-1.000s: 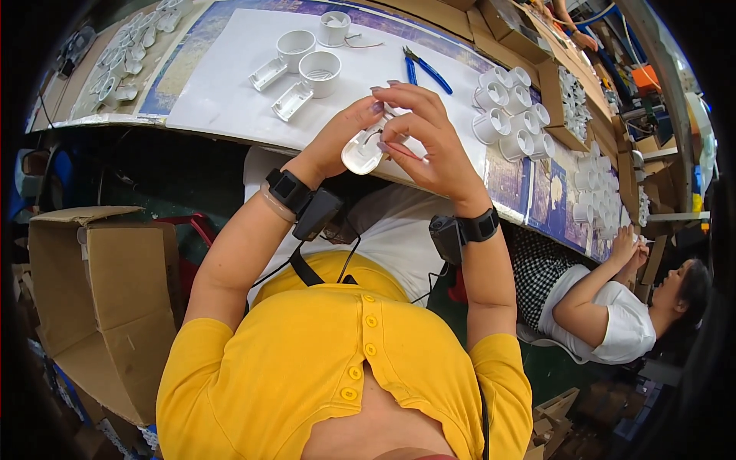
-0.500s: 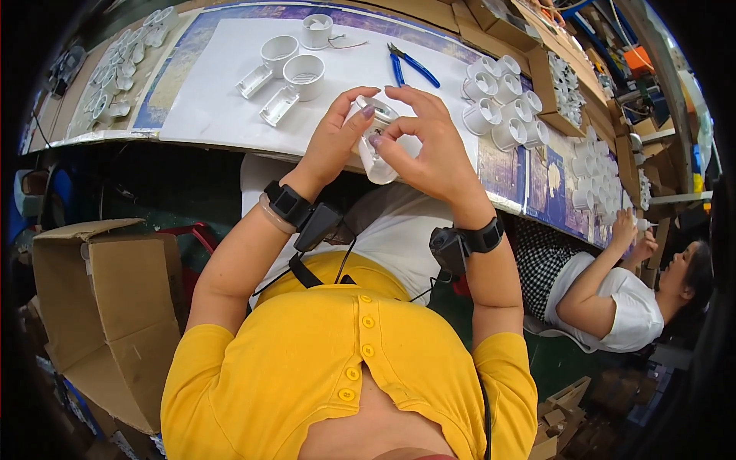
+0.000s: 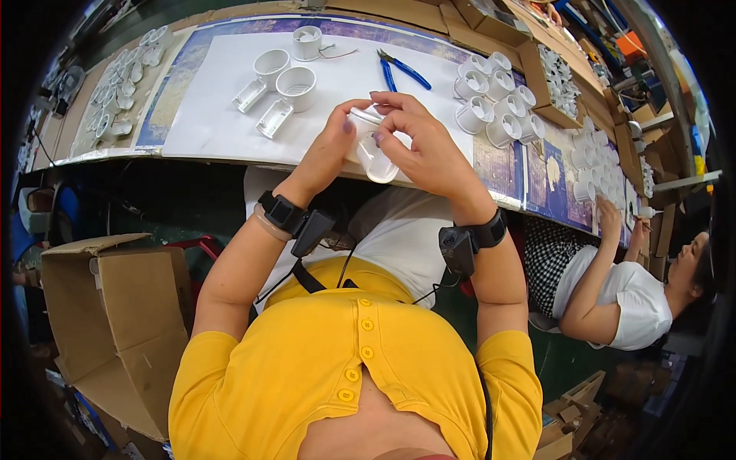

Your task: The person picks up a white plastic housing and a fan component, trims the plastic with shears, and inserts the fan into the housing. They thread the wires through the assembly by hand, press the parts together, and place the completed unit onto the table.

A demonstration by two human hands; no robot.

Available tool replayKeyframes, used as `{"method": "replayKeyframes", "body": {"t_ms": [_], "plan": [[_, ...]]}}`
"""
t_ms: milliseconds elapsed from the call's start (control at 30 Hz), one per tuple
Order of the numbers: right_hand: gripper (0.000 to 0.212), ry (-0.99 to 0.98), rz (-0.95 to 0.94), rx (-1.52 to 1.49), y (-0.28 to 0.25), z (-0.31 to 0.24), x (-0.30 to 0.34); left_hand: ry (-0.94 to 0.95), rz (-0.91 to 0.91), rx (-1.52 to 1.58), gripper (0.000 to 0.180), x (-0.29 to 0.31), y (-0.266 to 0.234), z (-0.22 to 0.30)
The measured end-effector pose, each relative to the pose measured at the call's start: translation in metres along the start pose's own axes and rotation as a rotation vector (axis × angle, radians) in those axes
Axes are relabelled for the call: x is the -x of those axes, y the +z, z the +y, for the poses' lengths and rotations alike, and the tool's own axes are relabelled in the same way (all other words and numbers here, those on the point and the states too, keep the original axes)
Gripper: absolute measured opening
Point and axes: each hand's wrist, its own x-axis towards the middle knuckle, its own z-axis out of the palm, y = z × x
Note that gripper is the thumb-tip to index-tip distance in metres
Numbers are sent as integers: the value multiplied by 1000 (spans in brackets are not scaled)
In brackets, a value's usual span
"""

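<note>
Both hands hold a white plastic housing (image 3: 376,165) over the table's near edge. Its rounded lower end points toward me. My left hand (image 3: 328,149) grips it from the left, thumb on the near side. From the right, my right hand (image 3: 431,146) closes on it, with thumb and index finger bent together at its middle. Whatever small piece may lie between those fingertips is hidden. Beyond my hands, two white cups with open box-shaped arms (image 3: 296,89) lie on a white sheet (image 3: 207,100). A white cup with thin wires (image 3: 307,44) stands behind them, and blue-handled cutters (image 3: 406,70) lie to its right.
Several white cups (image 3: 502,103) cluster at the right, beside a carton of small white parts (image 3: 560,88). More white pieces (image 3: 123,84) lie far left. An open cardboard box (image 3: 115,299) stands lower left. A co-worker (image 3: 613,295) sits at the right.
The housing has turned slightly in my hands, its rounded end now facing me more. The co-worker's hands have shifted. The whole view has moved a little.
</note>
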Motion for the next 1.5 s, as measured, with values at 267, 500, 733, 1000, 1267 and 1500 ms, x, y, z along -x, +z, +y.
{"method": "replayKeyframes", "body": {"t_ms": [267, 500, 733, 1000, 1267, 1500], "plan": [[13, -80, -114, 48, -15, -9, -1, 536, -100, -824, 80, -2, -2, 3], [18, -34, -234, 115, -23, 3, -9, 518, -88, -755, 72, -1, -6, -3], [21, 94, -256, -96, -20, 10, -12, 474, -85, -865, 71, 4, -9, -1], [26, 338, -190, -275, -16, 29, -16, 510, -125, -752, 68, 3, -5, -10], [30, 304, -68, -59, -19, 21, -17, 680, -185, -984, 64, 4, -3, -2], [30, 358, -282, -59, -35, 4, 1, 653, -133, -903, 64, 4, -5, -5]]}}
